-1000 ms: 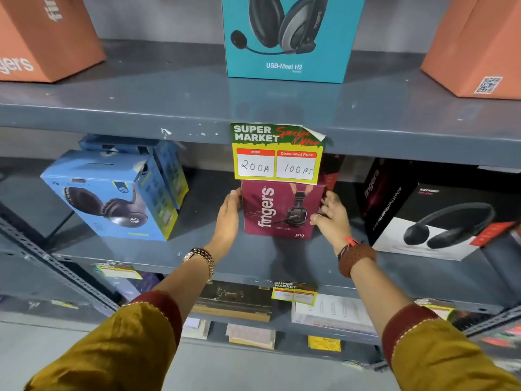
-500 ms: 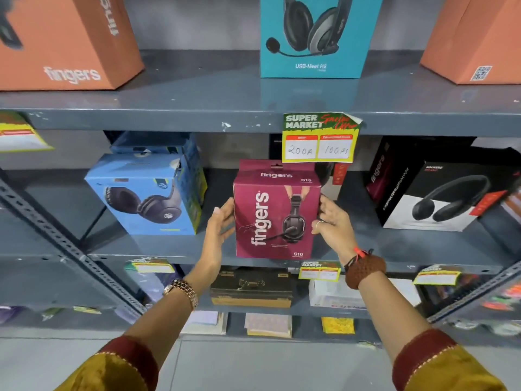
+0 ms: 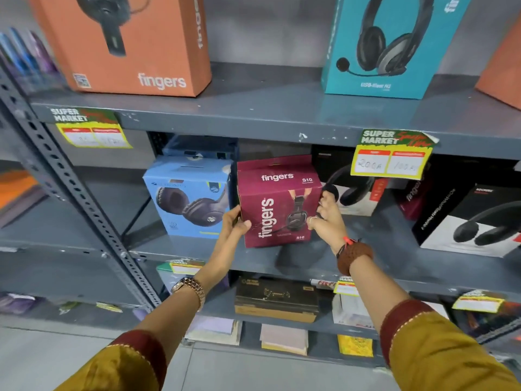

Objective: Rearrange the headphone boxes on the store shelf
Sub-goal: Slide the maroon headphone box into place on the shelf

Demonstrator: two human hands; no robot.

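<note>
A maroon "fingers" S10 headphone box (image 3: 277,204) is held between both hands at the middle shelf (image 3: 174,246), tilted slightly, its left side close to a light blue headphone box (image 3: 187,196). My left hand (image 3: 235,224) grips its lower left edge. My right hand (image 3: 327,215) grips its right side. Behind the right hand stands a black and white headphone box (image 3: 355,190). Another black and white box (image 3: 468,221) stands at the right. I cannot tell whether the maroon box rests on the shelf.
The top shelf (image 3: 267,108) carries an orange box (image 3: 127,43), a teal USB headset box (image 3: 386,46) and another orange box (image 3: 501,77). Yellow price tags (image 3: 392,156) hang from shelf edges. A perforated grey upright (image 3: 64,176) stands at the left. Flat boxes (image 3: 276,299) lie on the lower shelf.
Both hands have drawn the maroon box forward from under the price tag and carried it left, toward the blue box. The view has shifted left and up.
</note>
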